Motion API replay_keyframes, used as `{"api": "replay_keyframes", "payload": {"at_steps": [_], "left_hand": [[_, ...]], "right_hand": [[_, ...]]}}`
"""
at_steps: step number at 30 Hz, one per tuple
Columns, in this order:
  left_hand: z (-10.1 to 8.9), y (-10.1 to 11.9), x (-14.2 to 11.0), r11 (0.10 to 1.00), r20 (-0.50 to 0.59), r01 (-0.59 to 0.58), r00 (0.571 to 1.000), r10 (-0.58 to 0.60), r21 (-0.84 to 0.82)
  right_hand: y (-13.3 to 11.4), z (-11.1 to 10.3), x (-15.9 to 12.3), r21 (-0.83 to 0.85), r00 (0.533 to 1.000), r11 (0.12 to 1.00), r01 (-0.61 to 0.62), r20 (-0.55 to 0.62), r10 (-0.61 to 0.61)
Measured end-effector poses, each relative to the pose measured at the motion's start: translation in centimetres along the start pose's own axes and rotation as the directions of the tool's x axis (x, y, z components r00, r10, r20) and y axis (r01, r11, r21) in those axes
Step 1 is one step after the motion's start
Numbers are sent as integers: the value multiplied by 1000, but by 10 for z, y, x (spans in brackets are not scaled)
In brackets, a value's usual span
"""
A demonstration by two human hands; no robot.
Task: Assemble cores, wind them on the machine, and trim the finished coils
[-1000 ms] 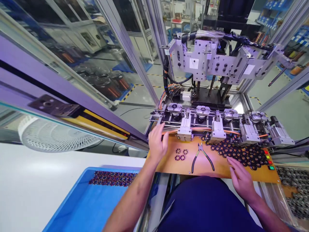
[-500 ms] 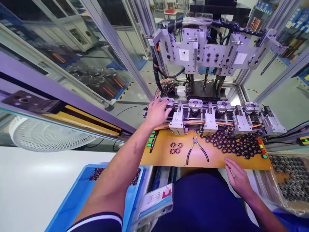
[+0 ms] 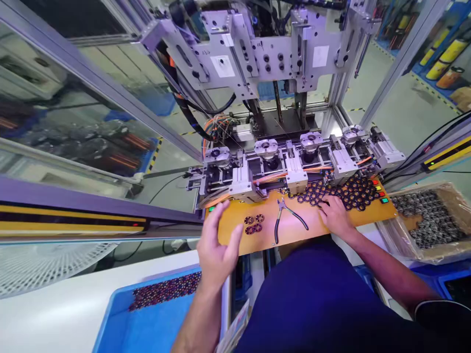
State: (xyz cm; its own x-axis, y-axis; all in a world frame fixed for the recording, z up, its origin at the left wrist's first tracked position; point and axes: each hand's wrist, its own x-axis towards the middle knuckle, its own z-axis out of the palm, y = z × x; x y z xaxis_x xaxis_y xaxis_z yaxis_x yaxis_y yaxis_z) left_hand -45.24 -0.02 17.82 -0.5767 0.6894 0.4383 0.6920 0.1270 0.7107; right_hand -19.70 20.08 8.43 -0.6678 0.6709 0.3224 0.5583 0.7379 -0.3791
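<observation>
Your left hand (image 3: 217,252) is raised near the left end of the orange bench (image 3: 228,233), its fingers spread away from the thumb and holding nothing. Your right hand (image 3: 335,215) reaches to the near edge of the dark rings (image 3: 356,192) clustered at the bench's right; I cannot tell whether its fingers grip one. Pliers (image 3: 281,205) lie between your hands, near four separate rings (image 3: 253,229).

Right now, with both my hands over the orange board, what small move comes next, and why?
I'd probably close the right hand on one ring at the near edge of the dark ring cluster: it is right at that edge, though whether it grips one is unclear. The left hand is open, left of four separate rings.
</observation>
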Motion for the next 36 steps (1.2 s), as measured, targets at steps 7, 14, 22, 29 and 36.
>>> {"api": "replay_keyframes", "payload": {"at_steps": [7, 14, 22, 29, 36], "left_hand": [[31, 1, -51, 950, 234, 263, 947, -222, -166], [51, 52, -26, 759, 521, 389, 850, -76, -523], [45, 53, -18, 891, 223, 72, 974, 33, -448], [40, 51, -9, 922, 126, -40, 987, 95, -386], [37, 30, -5, 950, 92, -39, 993, 70, -309]], "right_hand": [[-6, -11, 4, 100, 997, 992, 72, -18, -71], [-89, -64, 15, 532, 968, 809, 249, -104, -229], [-121, -69, 32, 852, 987, 519, 64, 23, -159], [-123, -62, 44, 894, 978, 447, -25, 115, -176], [-118, -59, 72, 896, 945, 439, -66, 198, -262]]}}
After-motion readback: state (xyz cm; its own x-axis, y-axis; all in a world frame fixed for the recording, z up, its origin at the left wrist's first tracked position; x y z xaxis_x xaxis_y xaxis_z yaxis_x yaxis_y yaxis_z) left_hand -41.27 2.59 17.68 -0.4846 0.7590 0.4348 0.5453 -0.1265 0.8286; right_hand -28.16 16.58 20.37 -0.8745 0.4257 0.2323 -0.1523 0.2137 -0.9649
